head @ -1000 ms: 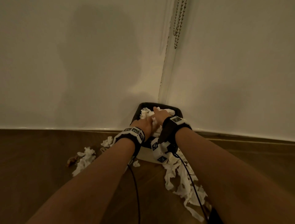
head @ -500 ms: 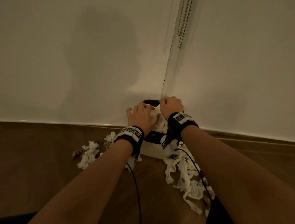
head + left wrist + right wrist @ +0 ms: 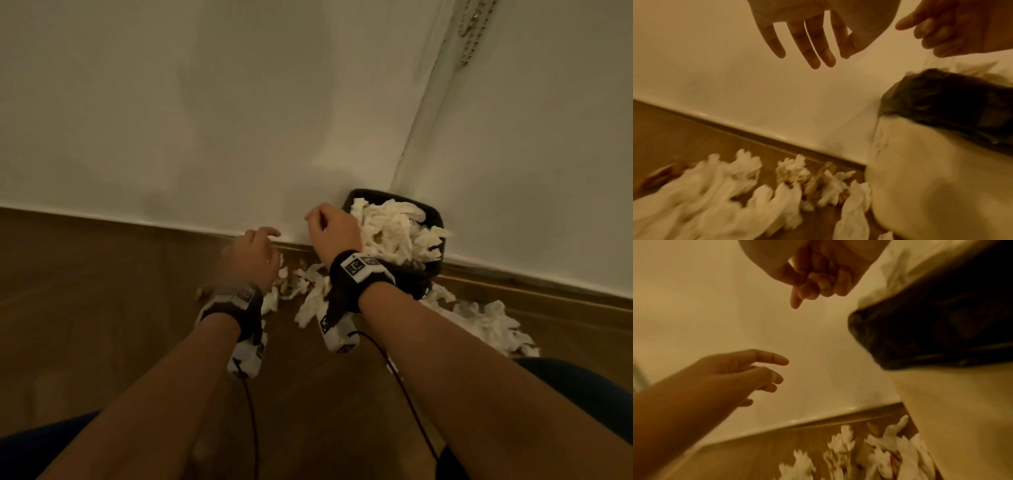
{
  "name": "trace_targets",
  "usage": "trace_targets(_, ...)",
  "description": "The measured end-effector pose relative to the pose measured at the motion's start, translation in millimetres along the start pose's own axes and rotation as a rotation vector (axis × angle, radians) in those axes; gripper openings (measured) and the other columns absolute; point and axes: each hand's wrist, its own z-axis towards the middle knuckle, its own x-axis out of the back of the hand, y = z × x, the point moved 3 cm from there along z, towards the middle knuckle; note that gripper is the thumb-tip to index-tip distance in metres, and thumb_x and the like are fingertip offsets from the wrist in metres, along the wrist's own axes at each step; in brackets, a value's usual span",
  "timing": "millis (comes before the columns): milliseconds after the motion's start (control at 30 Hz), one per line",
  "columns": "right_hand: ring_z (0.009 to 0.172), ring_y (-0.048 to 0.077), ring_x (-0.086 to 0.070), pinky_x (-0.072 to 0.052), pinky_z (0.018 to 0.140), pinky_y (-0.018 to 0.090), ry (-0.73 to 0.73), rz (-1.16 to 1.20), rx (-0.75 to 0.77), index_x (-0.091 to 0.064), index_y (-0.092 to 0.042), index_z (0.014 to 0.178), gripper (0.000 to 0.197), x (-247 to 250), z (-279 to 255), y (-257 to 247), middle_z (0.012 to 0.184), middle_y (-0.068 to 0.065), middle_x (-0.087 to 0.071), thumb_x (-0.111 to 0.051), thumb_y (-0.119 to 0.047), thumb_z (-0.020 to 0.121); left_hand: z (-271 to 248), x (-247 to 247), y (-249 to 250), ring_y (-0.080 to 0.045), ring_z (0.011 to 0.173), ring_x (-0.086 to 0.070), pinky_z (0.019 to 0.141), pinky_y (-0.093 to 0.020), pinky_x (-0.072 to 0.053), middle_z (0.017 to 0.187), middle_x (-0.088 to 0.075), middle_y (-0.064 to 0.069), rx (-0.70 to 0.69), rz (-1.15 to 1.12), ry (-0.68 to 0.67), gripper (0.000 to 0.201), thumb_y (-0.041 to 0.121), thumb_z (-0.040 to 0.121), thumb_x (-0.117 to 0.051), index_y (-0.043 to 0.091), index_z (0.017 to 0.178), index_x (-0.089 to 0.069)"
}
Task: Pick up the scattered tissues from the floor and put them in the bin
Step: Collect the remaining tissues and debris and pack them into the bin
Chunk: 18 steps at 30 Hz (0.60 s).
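From the head camera, the small bin with a black liner over its pale body (image 3: 435,219) stands on the brown wooden floor (image 3: 102,308) against the white wall (image 3: 205,120). It is piled high with crumpled white tissues (image 3: 394,233). More white tissues on the floor (image 3: 310,301) lie in front of the bin and to its left, and another heap (image 3: 486,318) lies to its right. The left hand (image 3: 253,257) hangs over the left pile with its fingers loose and apart, holding nothing. The right hand (image 3: 334,231) is just beside the bin's left edge, fingers curled in, and nothing shows in it.

From the left wrist camera, the left hand (image 3: 807,32) has its fingers (image 3: 813,53) straight and spread. The floor tissues (image 3: 748,186) lie right below it, in a row along the wall's foot, ending at the bin (image 3: 941,146). The left hand looks nearer to them, so it will likely need to go straight down.

From the right wrist camera, the right hand (image 3: 818,275) is curled with one finger poking out, and it is empty. The bin (image 3: 941,353) is to its right. The tissues (image 3: 869,451) lie below it.
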Motion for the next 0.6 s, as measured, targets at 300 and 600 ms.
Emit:
trace_targets(300, 0.107, 0.031, -0.057, -0.048, 0.088, 0.035, -0.601, -0.319, -0.240, -0.056, -0.012, 0.123, 0.031, -86.8, -41.4, 48.0, 0.119, 0.016, -0.060, -0.041, -0.018, 0.096, -40.6, -40.3, -97.1, -0.040, 0.129, -0.030, 0.100, -0.049, -0.038, 0.145, -0.020, -0.015, 0.385, 0.234, -0.547, 0.055, 0.022, 0.090, -0.050, 0.031, 0.139, -0.028)
trace_targets(600, 0.136, 0.031, -0.029, -0.029, 0.110, 0.037, -0.747, -0.555, -0.261, -0.040, -0.024, 0.141, 0.046, -103.1, -59.0, 108.6, 0.149, 0.006, -0.029, -0.044, -0.020, 0.095, -68.6, -95.8, -101.9, -0.045, 0.139, 0.010, 0.103, -0.067, -0.020, 0.154, 0.013, 0.010, 0.166, 0.379, -0.652, 0.061, 0.074, 0.081, -0.036, 0.065, 0.133, -0.005)
